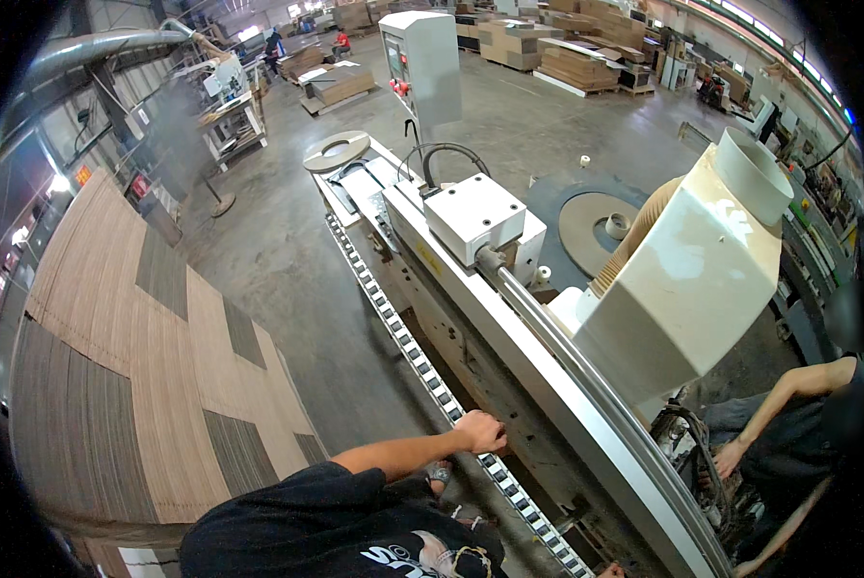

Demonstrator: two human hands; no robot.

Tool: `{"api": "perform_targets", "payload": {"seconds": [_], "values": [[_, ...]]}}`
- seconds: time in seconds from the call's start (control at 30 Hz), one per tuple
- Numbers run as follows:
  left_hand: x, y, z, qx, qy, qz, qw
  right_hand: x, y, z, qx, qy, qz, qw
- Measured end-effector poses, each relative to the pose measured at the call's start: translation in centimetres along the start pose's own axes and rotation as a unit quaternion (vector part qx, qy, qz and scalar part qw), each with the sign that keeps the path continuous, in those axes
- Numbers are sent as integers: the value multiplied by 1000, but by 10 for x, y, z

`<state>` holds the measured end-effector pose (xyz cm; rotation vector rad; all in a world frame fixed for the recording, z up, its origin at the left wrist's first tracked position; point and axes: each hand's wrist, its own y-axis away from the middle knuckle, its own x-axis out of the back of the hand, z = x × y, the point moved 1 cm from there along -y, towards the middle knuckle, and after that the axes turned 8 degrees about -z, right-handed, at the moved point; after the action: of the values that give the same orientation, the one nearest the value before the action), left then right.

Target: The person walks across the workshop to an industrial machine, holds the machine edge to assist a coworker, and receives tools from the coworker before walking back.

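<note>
My left hand point(481, 432) rests closed on the long white roller rail point(399, 328), its fingers curled over the edge. The rail has a row of dark rollers and runs along the side of a white machine point(548, 361). Only a small piece of my right hand point(611, 571) shows at the lower edge, close to the near end of the rail; its fingers are mostly out of view. A white housing point(474, 210) sits on the machine's beam, joined to a long metal shaft point(567, 352).
A tall stack of wood-coloured panels point(153, 347) stands on my left. On the right, a co-worker's hand point(731, 458) reaches into exposed cables point(682, 433) below a large white hood point(678, 289). A control cabinet point(432, 72) rises at the far end; coiled edging point(586, 236) lies on the floor.
</note>
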<state>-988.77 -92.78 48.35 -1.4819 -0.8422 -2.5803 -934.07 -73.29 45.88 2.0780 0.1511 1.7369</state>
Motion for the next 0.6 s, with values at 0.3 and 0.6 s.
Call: {"api": "perform_targets", "payload": {"seconds": [0.3,0.6], "values": [[7,2,1,-27,12,13,999,-1,0,1,-15,-32,5,999],[2,-12,10,-15,-10,-22,1000,-40,-37,42,-38,14,62,997]]}}
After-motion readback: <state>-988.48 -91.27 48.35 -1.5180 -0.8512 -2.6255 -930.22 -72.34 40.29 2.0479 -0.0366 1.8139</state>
